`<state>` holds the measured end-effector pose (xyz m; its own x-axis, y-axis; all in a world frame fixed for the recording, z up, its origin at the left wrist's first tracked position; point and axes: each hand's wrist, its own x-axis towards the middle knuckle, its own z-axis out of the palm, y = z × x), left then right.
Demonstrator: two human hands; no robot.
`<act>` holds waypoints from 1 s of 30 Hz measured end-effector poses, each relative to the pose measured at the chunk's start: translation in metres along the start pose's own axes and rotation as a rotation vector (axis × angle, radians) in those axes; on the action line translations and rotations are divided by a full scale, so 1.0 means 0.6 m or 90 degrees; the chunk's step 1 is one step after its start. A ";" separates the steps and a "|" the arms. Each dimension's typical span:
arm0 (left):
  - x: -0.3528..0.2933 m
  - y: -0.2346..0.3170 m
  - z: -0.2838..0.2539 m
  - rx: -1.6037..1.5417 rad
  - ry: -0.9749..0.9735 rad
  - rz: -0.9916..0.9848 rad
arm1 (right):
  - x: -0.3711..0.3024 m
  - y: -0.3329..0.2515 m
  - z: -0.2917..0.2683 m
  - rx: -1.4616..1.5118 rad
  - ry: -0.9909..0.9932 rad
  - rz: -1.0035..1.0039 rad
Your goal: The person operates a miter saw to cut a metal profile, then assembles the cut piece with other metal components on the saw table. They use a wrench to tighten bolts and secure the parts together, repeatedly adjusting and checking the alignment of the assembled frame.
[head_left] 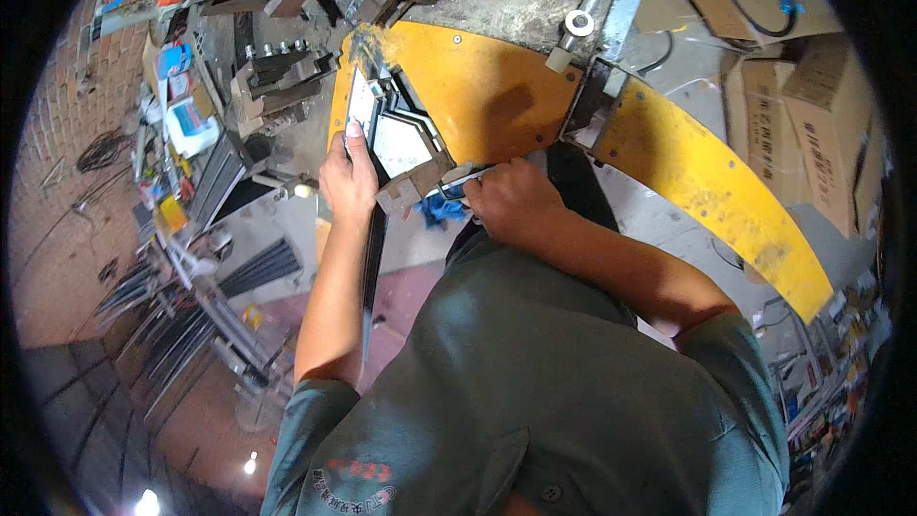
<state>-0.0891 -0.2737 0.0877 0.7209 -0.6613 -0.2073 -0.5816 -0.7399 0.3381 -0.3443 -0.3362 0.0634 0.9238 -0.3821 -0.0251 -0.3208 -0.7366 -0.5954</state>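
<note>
My left hand (350, 174) is closed round a long, narrow metal profile (373, 263), dark along its lower part, its thumb lying along the top. The profile runs from the yellow plate down past my left forearm. My right hand (516, 193) is closed on a short bar-like handle (460, 179), whose far end meets a worn metal block (413, 185). The fingers hide most of that handle, so its exact kind does not show. Between the hands and the plate's edge sits an angular metal frame (420, 124) around a pale surface. A blue cloth-like piece (440, 211) shows below the block.
A curved yellow plate (497, 76) spans the bench front, its arm (726, 182) reaching right. Heavy steel fixtures (277, 76) stand at the back left. Cardboard boxes (802, 124) are at the right. Metal bars (258, 268) and a white jug (193, 126) lie left.
</note>
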 end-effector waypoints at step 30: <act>-0.003 -0.022 0.008 -0.018 0.048 0.123 | 0.016 0.001 -0.029 0.047 -0.094 -0.001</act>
<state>-0.0848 -0.2633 0.0792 0.6240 -0.7786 -0.0666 -0.7015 -0.5956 0.3913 -0.3390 -0.3498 0.0767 0.9466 -0.2908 -0.1392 -0.3084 -0.6914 -0.6533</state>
